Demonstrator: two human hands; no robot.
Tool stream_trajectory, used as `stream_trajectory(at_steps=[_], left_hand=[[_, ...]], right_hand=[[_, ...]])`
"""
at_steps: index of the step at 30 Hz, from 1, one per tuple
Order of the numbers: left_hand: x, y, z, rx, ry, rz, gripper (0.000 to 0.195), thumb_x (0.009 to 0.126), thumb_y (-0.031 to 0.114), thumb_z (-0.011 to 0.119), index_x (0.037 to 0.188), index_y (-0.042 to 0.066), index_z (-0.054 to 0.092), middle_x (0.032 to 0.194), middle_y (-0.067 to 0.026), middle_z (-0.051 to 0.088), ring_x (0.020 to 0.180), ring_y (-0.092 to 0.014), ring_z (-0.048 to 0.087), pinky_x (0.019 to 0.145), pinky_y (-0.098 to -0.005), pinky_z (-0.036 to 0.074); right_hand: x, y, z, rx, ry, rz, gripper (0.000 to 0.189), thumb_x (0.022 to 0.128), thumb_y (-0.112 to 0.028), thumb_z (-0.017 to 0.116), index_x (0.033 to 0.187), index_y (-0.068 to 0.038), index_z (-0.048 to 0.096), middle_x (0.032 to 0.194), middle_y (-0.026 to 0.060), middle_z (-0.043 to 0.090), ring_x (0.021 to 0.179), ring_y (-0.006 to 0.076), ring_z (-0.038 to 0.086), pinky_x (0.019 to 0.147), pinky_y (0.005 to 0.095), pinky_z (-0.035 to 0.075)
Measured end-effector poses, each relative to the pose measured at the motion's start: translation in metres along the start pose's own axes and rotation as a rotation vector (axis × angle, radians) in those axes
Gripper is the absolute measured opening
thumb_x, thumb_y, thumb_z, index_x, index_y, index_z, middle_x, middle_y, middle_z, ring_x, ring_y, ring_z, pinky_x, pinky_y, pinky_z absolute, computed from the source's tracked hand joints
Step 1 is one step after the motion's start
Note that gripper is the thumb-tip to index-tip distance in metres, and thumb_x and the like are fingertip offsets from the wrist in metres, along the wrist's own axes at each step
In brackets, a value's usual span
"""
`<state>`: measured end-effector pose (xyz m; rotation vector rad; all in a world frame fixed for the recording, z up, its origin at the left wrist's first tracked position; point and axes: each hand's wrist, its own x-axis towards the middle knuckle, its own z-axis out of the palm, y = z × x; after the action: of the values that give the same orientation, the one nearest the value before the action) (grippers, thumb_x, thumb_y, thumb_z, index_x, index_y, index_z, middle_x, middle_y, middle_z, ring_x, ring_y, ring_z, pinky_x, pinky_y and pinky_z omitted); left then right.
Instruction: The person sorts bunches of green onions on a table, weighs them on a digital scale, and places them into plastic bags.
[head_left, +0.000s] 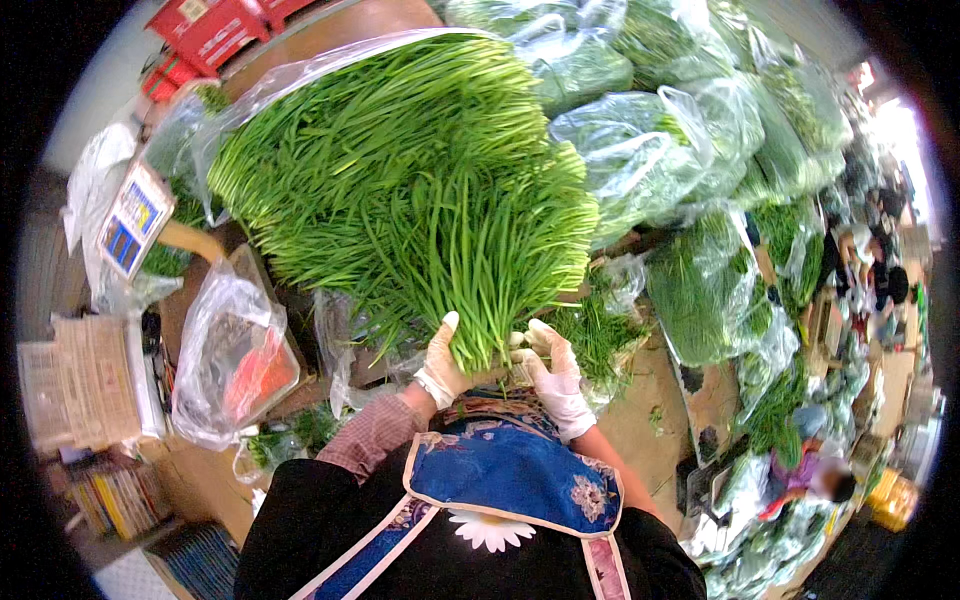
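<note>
A large heap of garlic chives (390, 150) is piled before me on a spread plastic bag, with pale cut ends along its sides. My left hand (444, 367), in a white glove, is closed around the lower end of a chive bunch (476, 330), its thumb lying along the side. This bunch rests against the near edge of the heap. At the bunch's right side is my right hand (553, 375), also gloved, with bent fingers close to the stem ends. Whether those fingers pinch any stems is unclear.
Clear bags of greens (645, 150) fill the back right. Loose trimmings (592, 337) lie right of my hands. To the left are a plastic-lined box (240, 360) with something red-orange inside, and a scale display (135, 221). Red crates (210, 34) stand behind. A person (817, 476) is at far right.
</note>
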<state>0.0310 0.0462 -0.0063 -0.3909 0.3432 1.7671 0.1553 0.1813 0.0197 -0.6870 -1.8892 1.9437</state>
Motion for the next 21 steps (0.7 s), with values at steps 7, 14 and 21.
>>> stream_trajectory(at_steps=[7,14,21], left_hand=[[0.016,-0.012,-0.031,0.199,0.187,0.113,0.034,0.080,0.024,0.065,0.112,0.011,0.060,0.104,-0.0046,0.064,0.095,-0.020,0.059,0.088,-0.0432,0.044],[0.013,-0.008,-0.022,0.242,0.310,0.180,0.028,0.083,0.008,0.058,0.108,-0.004,0.058,0.100,-0.0132,0.065,0.094,-0.026,0.063,0.085,-0.0406,0.051],[-0.014,-0.017,-0.009,0.340,0.265,0.262,0.032,0.086,0.014,0.062,0.113,-0.002,0.055,0.103,-0.0125,0.064,0.092,-0.027,0.064,0.076,-0.0370,0.054]], right_hand=[[0.038,0.020,0.019,-0.619,-0.237,-0.241,0.014,0.076,-0.012,0.067,0.086,-0.006,0.059,0.081,0.0124,0.059,0.076,0.0294,0.058,0.069,0.0361,0.047],[0.033,-0.022,-0.026,-0.173,-0.549,0.268,0.019,0.084,-0.022,0.066,0.079,-0.004,0.061,0.078,0.0031,0.060,0.073,0.0126,0.055,0.068,0.0280,0.045],[0.042,-0.035,-0.055,-0.586,-0.440,0.366,0.025,0.088,-0.028,0.059,0.084,-0.003,0.064,0.068,0.0044,0.061,0.059,0.0133,0.059,0.054,0.0305,0.046]])
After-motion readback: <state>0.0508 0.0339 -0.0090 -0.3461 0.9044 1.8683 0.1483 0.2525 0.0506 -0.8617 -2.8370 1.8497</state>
